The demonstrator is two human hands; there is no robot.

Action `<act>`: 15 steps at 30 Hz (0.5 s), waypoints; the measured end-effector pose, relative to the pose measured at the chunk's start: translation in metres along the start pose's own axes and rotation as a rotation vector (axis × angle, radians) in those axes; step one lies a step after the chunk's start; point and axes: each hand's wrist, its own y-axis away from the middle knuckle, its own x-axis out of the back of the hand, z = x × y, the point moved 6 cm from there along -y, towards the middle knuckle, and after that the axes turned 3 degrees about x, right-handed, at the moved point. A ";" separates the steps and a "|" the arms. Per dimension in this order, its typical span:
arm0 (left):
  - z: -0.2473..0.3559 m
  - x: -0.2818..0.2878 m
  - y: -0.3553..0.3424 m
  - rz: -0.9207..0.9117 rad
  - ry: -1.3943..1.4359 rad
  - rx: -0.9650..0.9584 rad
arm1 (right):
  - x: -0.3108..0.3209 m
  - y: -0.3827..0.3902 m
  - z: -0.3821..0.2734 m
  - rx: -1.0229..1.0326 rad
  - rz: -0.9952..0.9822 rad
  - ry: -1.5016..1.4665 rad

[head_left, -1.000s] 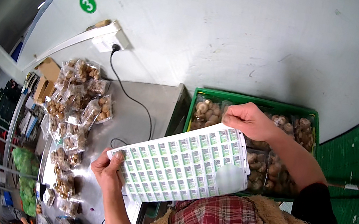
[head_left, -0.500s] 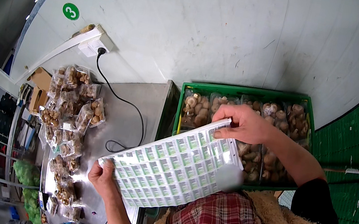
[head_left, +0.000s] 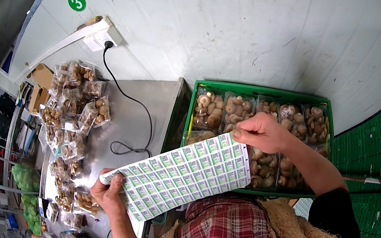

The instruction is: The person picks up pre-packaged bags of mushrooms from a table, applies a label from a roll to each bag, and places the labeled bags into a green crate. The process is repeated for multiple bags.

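A sheet of small green-and-white labels (head_left: pixel 186 174) is stretched slantwise between my two hands, above the edge of a green crate. My left hand (head_left: pixel 109 191) pinches its lower left end, where the sheet curls over. The upper right corner is gripped between thumb and fingers of my right hand (head_left: pixel 259 131). Beneath the right hand and forearm stands the green crate (head_left: pixel 261 93), filled with clear packs of brown mushrooms (head_left: pixel 209 109). The sheet and my arm hide part of those packs.
To the left, a steel table (head_left: pixel 139 105) bears a heap of wrapped mushroom packs (head_left: pixel 71 113). A black cable (head_left: pixel 149 122) runs across it from a wall socket (head_left: pixel 104 40). Green net bags (head_left: pixel 27 179) lie farther left. Stacked green crates (head_left: pixel 378 152) stand at right.
The label sheet has tilted, its printed labels now showing sharper and without the glossy glare. My right hand has shifted slightly along its upper corner; both hands keep their hold.
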 end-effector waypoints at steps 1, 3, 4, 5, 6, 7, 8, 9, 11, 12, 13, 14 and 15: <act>0.001 0.000 0.001 0.011 -0.019 -0.011 | 0.000 0.000 -0.003 0.011 0.018 -0.032; 0.004 -0.001 0.001 0.033 -0.058 -0.035 | -0.005 -0.002 -0.014 0.033 0.054 -0.096; 0.007 -0.004 0.003 0.027 -0.068 -0.046 | -0.008 -0.004 -0.016 0.115 0.159 -0.326; 0.007 -0.003 0.003 0.025 -0.075 -0.062 | -0.008 -0.004 -0.016 0.103 0.134 -0.277; 0.007 -0.002 0.003 0.023 -0.082 -0.078 | -0.005 -0.004 -0.016 0.091 0.109 -0.229; 0.007 -0.001 0.003 0.025 -0.093 -0.095 | -0.003 -0.004 -0.015 0.082 0.079 -0.182; 0.011 -0.002 0.004 0.032 -0.097 -0.129 | -0.003 -0.004 -0.011 0.046 0.034 -0.107; 0.012 -0.002 0.004 0.040 -0.091 -0.124 | -0.003 -0.003 -0.006 0.011 -0.012 -0.031; 0.011 -0.003 0.003 0.053 -0.079 -0.108 | -0.004 -0.004 -0.005 0.038 0.005 -0.018; 0.012 -0.004 0.003 0.080 -0.072 -0.092 | -0.005 -0.006 -0.012 0.103 0.066 -0.082; 0.012 -0.004 0.003 0.063 -0.085 -0.103 | -0.005 -0.007 -0.017 0.168 0.130 -0.145; 0.013 -0.003 0.002 0.045 -0.099 -0.114 | -0.006 -0.007 -0.014 0.131 0.105 -0.146; 0.013 -0.002 0.002 0.028 -0.112 -0.126 | -0.005 -0.007 -0.011 0.094 0.079 -0.148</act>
